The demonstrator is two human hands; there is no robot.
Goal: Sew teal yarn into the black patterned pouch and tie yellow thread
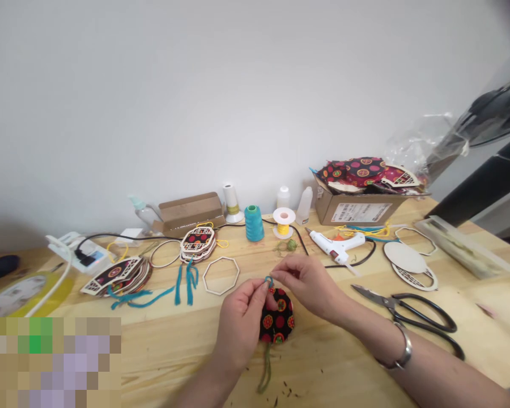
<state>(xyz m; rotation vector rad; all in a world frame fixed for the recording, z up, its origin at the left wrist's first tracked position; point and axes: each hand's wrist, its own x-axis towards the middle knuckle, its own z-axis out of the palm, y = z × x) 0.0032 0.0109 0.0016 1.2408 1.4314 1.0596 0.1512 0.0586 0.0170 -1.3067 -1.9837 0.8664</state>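
Wooden table point(161, 340): patterned disc point(284, 322) is held by left hand point(243, 309); right hand point(308, 283) narrowed at far-edge blue loop point(269, 278), grip unclear.

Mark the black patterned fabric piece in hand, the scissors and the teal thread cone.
Black patterned fabric piece point(280, 321): head view, on its printed face.
Scissors point(391, 304): head view, at the pivot between blades and handles.
Teal thread cone point(254, 226): head view, middle of the wound thread.
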